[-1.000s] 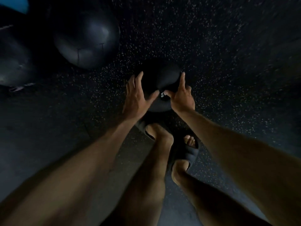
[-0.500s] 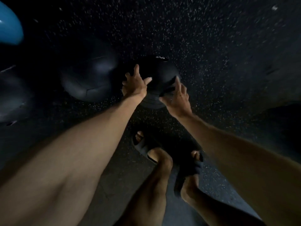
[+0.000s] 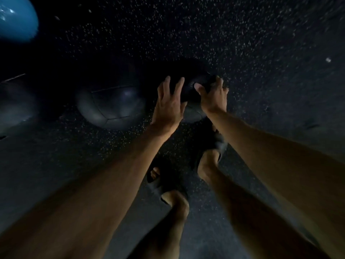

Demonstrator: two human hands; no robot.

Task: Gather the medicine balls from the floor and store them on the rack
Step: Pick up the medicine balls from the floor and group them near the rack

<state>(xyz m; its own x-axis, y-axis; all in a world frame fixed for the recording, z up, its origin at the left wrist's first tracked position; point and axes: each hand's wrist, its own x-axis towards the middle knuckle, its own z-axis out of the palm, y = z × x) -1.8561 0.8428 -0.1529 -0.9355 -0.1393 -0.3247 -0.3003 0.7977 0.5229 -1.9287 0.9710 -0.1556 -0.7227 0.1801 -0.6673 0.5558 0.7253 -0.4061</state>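
Fingers of my left hand [image 3: 169,107] lie spread against the black medicine ball [image 3: 193,114] at the middle of the floor [image 3: 261,53]; my right hand [image 3: 214,98] curls over its top. Stage: early; grey ball [image 3: 112,109] and blue ball [image 3: 16,19] wait toward the floor's left edge. Rack unseen; whether the held ball clears the floor, I cannot tell.

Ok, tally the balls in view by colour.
Blue: 1, the blue ball
Black: 3, the held ball, the middle ball, the dim left-edge ball
Total: 4
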